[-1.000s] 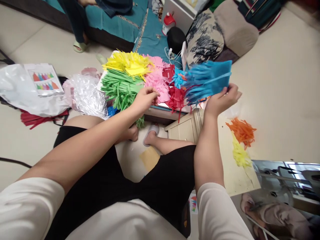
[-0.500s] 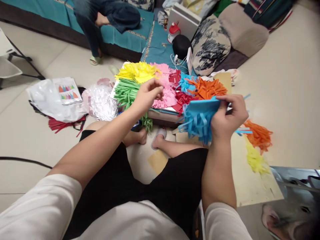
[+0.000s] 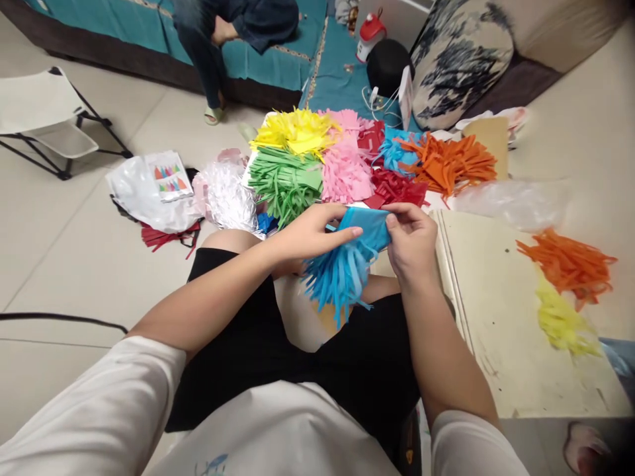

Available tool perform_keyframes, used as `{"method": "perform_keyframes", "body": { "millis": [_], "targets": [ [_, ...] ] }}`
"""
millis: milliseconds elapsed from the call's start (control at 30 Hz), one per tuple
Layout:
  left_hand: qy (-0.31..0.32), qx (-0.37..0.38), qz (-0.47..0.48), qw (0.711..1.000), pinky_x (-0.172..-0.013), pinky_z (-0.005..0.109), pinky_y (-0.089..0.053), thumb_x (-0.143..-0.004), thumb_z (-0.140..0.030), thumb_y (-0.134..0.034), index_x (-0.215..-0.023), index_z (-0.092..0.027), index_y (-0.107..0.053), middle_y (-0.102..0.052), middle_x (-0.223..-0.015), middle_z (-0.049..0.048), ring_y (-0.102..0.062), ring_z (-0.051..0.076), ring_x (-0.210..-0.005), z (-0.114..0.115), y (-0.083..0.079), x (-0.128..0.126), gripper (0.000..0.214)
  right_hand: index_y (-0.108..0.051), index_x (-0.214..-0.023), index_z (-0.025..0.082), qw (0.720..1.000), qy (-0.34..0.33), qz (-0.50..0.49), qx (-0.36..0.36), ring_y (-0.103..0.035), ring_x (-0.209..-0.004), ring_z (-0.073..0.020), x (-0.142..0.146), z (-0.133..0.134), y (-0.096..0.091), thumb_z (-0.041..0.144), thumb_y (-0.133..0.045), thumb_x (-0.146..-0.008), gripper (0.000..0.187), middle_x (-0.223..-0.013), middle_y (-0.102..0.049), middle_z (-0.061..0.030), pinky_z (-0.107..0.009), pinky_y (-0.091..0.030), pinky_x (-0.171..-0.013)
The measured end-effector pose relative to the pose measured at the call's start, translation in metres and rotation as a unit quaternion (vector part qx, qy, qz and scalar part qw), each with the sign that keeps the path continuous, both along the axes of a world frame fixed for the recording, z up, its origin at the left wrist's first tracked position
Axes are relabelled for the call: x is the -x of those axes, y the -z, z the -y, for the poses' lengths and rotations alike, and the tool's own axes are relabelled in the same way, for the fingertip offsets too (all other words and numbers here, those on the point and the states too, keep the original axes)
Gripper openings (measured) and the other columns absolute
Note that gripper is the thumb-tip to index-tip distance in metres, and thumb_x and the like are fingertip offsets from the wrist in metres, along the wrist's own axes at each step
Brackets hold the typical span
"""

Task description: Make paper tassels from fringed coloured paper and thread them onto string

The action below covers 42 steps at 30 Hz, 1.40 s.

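A blue fringed paper tassel hangs between my hands above my lap, its folded band on top and loose strips pointing down. My left hand grips the band at its left side, thumb across the front. At the upper right corner, my right hand pinches the band's edge. Just beyond my hands lie a green fringed bundle, a yellow one, a pink one, a dark red one, another blue one and an orange one.
A pale wooden board on the right carries more orange strips and yellow strips. Silver tinsel and a white plastic bag lie left. A folding stool stands far left. Another person's leg hangs off the teal sofa.
My right hand has brought the blue tassel leftward to above my lap. My left hand has come back from over the bundles and taken hold of it. The view has shifted.
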State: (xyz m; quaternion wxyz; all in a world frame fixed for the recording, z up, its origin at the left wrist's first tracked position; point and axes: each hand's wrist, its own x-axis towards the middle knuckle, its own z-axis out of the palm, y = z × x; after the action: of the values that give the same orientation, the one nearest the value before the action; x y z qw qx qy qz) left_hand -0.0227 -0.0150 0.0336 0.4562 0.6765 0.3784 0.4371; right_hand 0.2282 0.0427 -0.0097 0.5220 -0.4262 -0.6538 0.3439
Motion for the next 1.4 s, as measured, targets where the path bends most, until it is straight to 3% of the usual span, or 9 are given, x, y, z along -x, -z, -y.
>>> {"method": "perform_keyframes", "body": {
  "millis": [100, 200, 267, 333, 567, 733, 900, 1067, 1400],
  "targets": [
    [-0.025, 0.04, -0.053, 0.997, -0.066, 0.026, -0.044, -0.098, -0.04, -0.069, -0.082, -0.016, -0.073, -0.067, -0.078, 0.0018, -0.058, 0.017, -0.072, -0.005, 0.011, 0.001, 0.028, -0.081, -0.109, 0.028, 0.998, 0.012, 0.053, -0.017, -0.077, -0.102, -0.0288, 0.005, 0.007, -0.005, 0.051, -0.087, -0.098, 0.026, -0.109, -0.079, -0.0081, -0.045, -0.064, -0.09],
    [-0.056, 0.063, -0.075, 0.994, -0.06, 0.027, -0.033, -0.098, -0.033, -0.064, -0.074, -0.017, -0.063, -0.053, -0.068, -0.0014, -0.047, 0.013, -0.065, -0.008, 0.016, 0.001, 0.028, -0.079, -0.103, 0.028, 0.983, 0.065, 0.135, -0.102, -0.072, -0.113, -0.0312, 0.016, 0.019, -0.013, 0.038, -0.083, -0.099, 0.012, -0.116, -0.076, -0.0095, -0.048, -0.062, -0.097],
    [-0.083, 0.059, -0.084, 0.991, -0.06, 0.027, -0.028, -0.096, -0.029, -0.064, -0.069, -0.018, -0.059, -0.046, -0.065, -0.0023, -0.042, 0.012, -0.064, -0.009, 0.018, 0.0, 0.03, -0.076, -0.098, 0.028, 0.982, 0.033, 0.154, -0.099, -0.069, -0.097, -0.0275, 0.027, 0.029, -0.015, 0.039, -0.079, -0.103, 0.012, -0.104, -0.074, -0.0073, -0.045, -0.06, -0.087],
    [-0.089, 0.052, -0.07, 0.992, -0.06, 0.027, -0.027, -0.095, -0.027, -0.066, -0.067, -0.018, -0.057, -0.045, -0.065, -0.0026, -0.04, 0.012, -0.064, -0.01, 0.021, -0.002, 0.031, -0.072, -0.095, 0.028, 0.99, -0.052, 0.129, -0.033, -0.061, -0.078, -0.0221, 0.037, 0.036, -0.013, 0.049, -0.077, -0.105, 0.024, -0.092, -0.069, -0.0038, -0.04, -0.054, -0.072],
    [0.007, 0.148, 0.134, 0.98, -0.067, 0.025, -0.047, -0.088, -0.054, -0.092, -0.085, -0.019, -0.065, -0.063, -0.073, -0.0011, -0.057, 0.012, -0.067, -0.006, 0.018, -0.002, 0.045, -0.064, -0.08, 0.025, 0.975, -0.206, 0.027, 0.085, -0.055, -0.071, -0.0184, 0.042, 0.035, -0.017, 0.075, -0.096, -0.083, 0.06, -0.076, -0.06, 0.0002, -0.034, -0.05, -0.066],
    [0.065, 0.128, 0.147, 0.979, -0.069, 0.027, -0.049, -0.08, -0.072, -0.098, -0.086, -0.02, -0.064, -0.064, -0.075, -0.0007, -0.058, 0.012, -0.069, -0.001, 0.009, -0.003, 0.062, -0.078, -0.094, 0.024, 0.961, -0.246, 0.01, 0.123, -0.066, -0.081, -0.0226, 0.035, 0.038, -0.023, 0.08, -0.1, -0.074, 0.063, -0.083, -0.07, -0.0022, -0.038, -0.059, -0.078],
    [0.104, 0.153, 0.117, 0.976, -0.07, 0.028, -0.048, -0.07, -0.082, -0.1, -0.084, -0.021, -0.061, -0.064, -0.079, 0.0004, -0.058, 0.013, -0.071, 0.001, 0.005, -0.002, 0.074, -0.077, -0.084, 0.023, 0.958, -0.269, 0.031, 0.097, -0.059, -0.079, -0.0197, 0.032, 0.042, -0.026, 0.074, -0.101, -0.077, 0.057, -0.087, -0.066, -0.0025, -0.034, -0.052, -0.072],
    [0.125, 0.147, 0.126, 0.973, -0.069, 0.029, -0.047, -0.073, -0.08, -0.099, -0.084, -0.021, -0.059, -0.061, -0.08, 0.0009, -0.058, 0.014, -0.074, 0.005, 0.005, 0.0, 0.072, -0.065, -0.074, 0.023, 0.952, -0.289, 0.045, 0.096, -0.055, -0.078, -0.0206, 0.029, 0.05, -0.036, 0.071, -0.099, -0.082, 0.06, -0.084, -0.061, -0.0034, -0.035, -0.046, -0.068],
    [0.174, 0.118, 0.15, 0.966, -0.064, 0.023, -0.045, -0.08, -0.067, -0.102, -0.086, -0.018, -0.058, -0.059, -0.08, -0.0013, -0.053, 0.01, -0.07, 0.0, 0.013, 0.003, 0.065, -0.065, -0.078, 0.022, 0.946, -0.306, 0.055, 0.097, -0.058, -0.082, -0.0215, 0.026, 0.055, -0.043, 0.073, -0.093, -0.089, 0.059, -0.085, -0.062, -0.0044, -0.035, -0.046, -0.071]
  ]
}}
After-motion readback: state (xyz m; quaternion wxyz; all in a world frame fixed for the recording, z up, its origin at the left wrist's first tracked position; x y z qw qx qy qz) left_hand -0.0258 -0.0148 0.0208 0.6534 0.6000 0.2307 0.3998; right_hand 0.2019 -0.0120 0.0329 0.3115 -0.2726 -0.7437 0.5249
